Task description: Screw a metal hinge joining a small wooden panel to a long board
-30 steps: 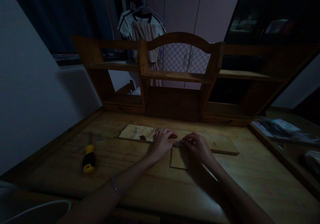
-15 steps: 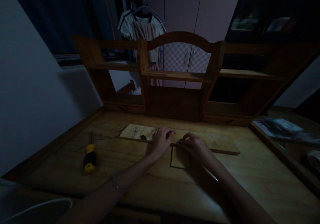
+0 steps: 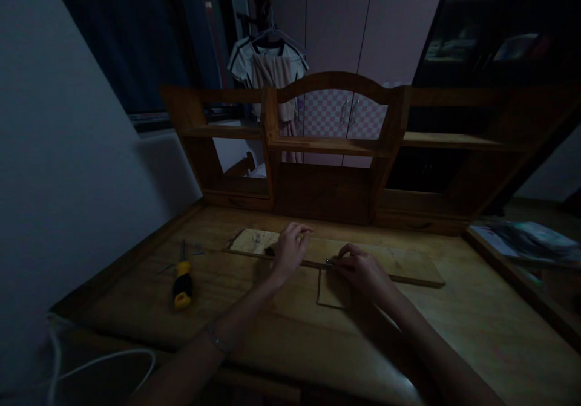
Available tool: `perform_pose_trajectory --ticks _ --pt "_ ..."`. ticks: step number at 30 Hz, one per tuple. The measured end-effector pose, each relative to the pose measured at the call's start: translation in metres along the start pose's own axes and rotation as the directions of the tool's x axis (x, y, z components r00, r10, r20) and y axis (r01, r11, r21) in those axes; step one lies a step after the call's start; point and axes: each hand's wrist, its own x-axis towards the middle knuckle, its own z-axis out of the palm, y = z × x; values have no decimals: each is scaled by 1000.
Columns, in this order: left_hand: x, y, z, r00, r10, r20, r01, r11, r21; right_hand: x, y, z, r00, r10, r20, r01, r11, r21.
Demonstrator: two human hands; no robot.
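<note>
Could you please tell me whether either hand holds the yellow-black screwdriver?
No, the yellow-black screwdriver lies on the wooden tabletop, apart from the left hand and right hand.

Bare-armed, with one slim bangle (image 3: 215, 337).
Worn partway up the left forearm (image 3: 249, 306): thin, rounded, faintly silvery in the dim light. Bare through the left hand (image 3: 289, 250), likewise along right forearm (image 3: 411, 326) and right hand (image 3: 364, 271).
</note>
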Motion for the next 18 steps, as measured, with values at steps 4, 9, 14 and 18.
perform_pose_trajectory --ticks 4,9,14,18 --pt "30 -50 -79 996 -18 87 0 977 211 0 -1 -1 1000 3 1 -3 1000 -1" --pt "53 -123 -197 794 -417 442 102 809 579 1 0 -2 1000 -10 5 9 1000 8" --pt "40 -146 -240 706 -539 459 139 741 657 2 0 -2 1000 -11 7 11 1000 8" --pt "23 -146 -233 793 -486 367 151 740 655 1 -1 -3 1000 -21 4 21 1000 4"
